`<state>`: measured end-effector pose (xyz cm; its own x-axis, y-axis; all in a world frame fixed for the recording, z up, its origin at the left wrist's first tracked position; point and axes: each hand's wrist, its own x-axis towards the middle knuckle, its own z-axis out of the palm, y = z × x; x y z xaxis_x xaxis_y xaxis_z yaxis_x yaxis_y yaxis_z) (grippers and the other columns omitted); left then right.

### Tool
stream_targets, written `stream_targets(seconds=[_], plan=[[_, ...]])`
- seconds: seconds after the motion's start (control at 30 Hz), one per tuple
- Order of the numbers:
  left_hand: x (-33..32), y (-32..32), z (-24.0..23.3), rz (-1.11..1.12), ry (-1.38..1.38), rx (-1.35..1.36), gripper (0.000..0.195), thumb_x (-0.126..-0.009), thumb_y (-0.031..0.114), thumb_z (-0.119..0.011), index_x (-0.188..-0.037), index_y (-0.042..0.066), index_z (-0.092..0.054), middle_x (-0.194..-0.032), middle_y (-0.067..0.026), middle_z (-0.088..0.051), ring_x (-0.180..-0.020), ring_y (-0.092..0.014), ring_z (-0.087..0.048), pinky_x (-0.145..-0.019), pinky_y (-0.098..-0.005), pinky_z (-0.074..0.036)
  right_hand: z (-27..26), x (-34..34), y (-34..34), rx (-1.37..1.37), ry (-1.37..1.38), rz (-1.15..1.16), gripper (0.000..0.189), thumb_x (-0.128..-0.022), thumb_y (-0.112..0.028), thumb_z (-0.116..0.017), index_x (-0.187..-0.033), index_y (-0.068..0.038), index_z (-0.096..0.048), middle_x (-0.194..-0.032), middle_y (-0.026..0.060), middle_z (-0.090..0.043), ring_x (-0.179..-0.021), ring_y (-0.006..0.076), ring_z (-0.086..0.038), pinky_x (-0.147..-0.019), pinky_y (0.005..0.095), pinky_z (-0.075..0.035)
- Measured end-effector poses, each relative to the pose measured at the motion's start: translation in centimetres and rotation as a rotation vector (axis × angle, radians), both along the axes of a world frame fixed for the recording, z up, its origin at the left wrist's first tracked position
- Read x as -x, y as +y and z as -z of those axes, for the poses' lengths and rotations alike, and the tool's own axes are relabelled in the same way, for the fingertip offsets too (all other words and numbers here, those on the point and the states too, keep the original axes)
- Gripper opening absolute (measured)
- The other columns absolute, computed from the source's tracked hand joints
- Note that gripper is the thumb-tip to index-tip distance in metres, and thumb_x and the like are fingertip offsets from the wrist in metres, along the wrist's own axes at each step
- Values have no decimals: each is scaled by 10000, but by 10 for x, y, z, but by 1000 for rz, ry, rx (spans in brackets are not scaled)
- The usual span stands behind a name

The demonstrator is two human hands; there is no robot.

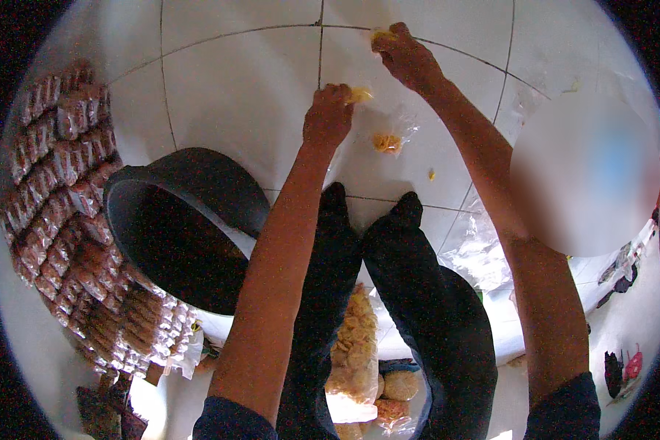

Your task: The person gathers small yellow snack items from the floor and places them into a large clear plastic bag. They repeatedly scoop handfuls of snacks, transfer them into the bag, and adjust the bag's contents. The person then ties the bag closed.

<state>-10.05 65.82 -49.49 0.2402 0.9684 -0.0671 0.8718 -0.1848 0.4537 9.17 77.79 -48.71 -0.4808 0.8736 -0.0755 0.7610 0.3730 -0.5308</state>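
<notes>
Both my arms stretch forward over the white tiled floor. My left hand (329,115) is closed on a small yellowish piece (360,95) that sticks out to its right. Farther forward and to the right, my right hand (410,58) grips another yellowish piece (384,37). Whether these are snacks or plastic packets cannot be told. Between and below the hands, a small clear plastic bag with orange-yellow snack pieces (387,143) lies on the floor, touched by neither hand. A tiny yellow piece (432,175) lies apart, nearer my feet.
Rows of brown items in clear packets (82,203) cover the left side. A black tub (115,220) stands beside my left arm. Clear plastic (481,247) lies right of my legs. A large bag of yellowish snacks (357,335) shows between my legs. A blurred patch covers the right.
</notes>
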Motion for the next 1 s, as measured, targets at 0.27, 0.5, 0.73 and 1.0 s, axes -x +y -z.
stream_targets(seconds=[0.27, 0.5, 0.73, 1.0], plan=[[21, -58, -40, -421, -290, 260, 288, -850, 220, -572, -1003, -12, -495, -957, -186, -561, -905, -343, -552, -784, -410, -447, -58, 15, -161, 203, -180, 1, 383, -768, -217, -648, -1119, -158, -509, -1203, 169, -396, -948, 342, -569, -678, 436, -550], [-17, -90, -67, -595, -403, 434, 330, -853, 266, -578, -1016, -8, -489, -959, -218, -580, -897, -370, -573, -780, -423, -453, -5, -6, -204, 56, -272, 55, 457, -738, -293, -672, -1157, -178, -531, -1217, 161, -444, -999, 295, -569, -666, 373, -570], [14, -105, -108, -489, -295, 400, 354, -873, 326, -550, -993, -4, -508, -884, -202, -604, -833, -348, -594, -743, -396, -462, -83, 13, -194, 278, 2, 331, 391, -785, -239, -636, -1146, -144, -518, -1174, 175, -481, -949, 318, -578, -686, 401, -546], [-14, -90, -240, -346, -707, 675, 402, -872, 399, -562, -968, 12, -516, -807, -114, -567, -732, -222, -557, -664, -355, -443, -223, -25, -234, 515, 860, 928, 303, -797, -200, -676, -1041, -60, -564, -963, 95, -599, -800, 221, -596, -728, 306, -502]])
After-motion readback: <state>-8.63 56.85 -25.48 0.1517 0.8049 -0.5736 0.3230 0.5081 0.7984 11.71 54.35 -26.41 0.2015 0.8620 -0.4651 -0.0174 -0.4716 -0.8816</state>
